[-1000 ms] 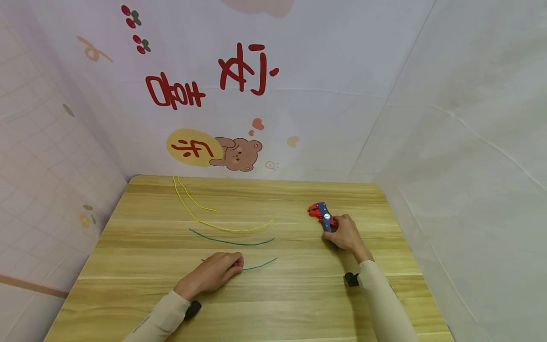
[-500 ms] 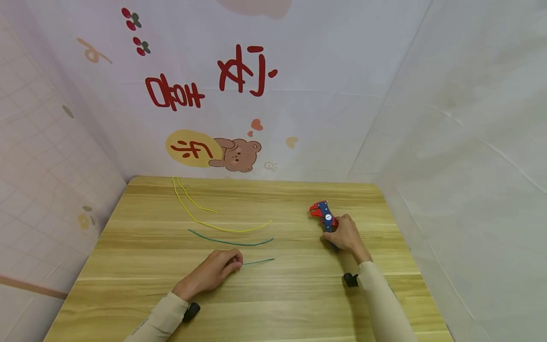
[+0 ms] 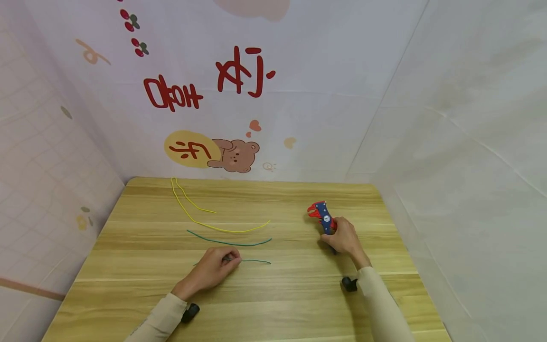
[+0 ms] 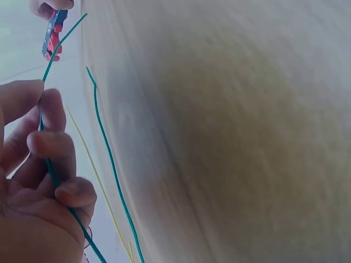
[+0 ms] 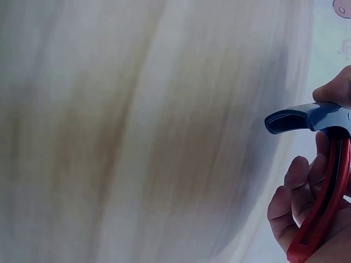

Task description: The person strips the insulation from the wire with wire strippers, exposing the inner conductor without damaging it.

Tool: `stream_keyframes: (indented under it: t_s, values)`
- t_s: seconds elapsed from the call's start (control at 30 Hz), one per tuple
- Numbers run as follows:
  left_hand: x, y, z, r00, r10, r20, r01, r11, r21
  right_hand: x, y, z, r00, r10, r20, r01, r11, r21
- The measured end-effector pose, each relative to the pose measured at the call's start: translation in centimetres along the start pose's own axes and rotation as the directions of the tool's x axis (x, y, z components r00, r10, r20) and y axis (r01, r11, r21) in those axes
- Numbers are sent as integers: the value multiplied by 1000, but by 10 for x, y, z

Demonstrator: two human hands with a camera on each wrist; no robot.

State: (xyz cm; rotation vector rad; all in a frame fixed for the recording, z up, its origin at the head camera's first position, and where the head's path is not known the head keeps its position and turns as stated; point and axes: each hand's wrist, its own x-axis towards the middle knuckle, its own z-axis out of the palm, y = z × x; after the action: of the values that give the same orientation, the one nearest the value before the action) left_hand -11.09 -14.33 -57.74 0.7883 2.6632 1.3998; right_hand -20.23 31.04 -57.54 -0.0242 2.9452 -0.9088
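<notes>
In the head view my left hand (image 3: 213, 269) pinches a thin green wire (image 3: 258, 261) between thumb and forefinger. One end of that wire points right toward the tool, and the rest runs back across the palm, as the left wrist view shows. My right hand (image 3: 347, 237) grips a blue and red wire stripper (image 3: 319, 209) by its handles, the red jaws pointing up and left. In the right wrist view a red handle (image 5: 321, 219) lies along curled fingers, with the thumb on the blue side. The jaws and the wire end are apart.
Behind the left hand a second green wire (image 3: 244, 245) lies on the wooden table (image 3: 273, 304). Farther back is a longer yellow wire (image 3: 235, 232), looped at the left. White printed walls (image 3: 325, 118) stand at the back and sides.
My left hand has moved slightly away from the front edge, and the held wire appears lifted and straighter than before. The wire stripper stays in my right hand with only a slight shift.
</notes>
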Motion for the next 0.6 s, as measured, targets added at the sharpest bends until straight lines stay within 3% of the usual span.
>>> stream_keyframes:
  t_s: [0.27, 0.6]
  values:
    - [0, 2, -3, 993, -60, -97, 59, 998, -13, -12, -13, 0, 1000, 10, 12, -11, 997, 83]
    - [6, 9, -10, 966, -105, -235, 93, 994, -62, -24, -33, 1, 999, 16, 33, -22, 979, 205]
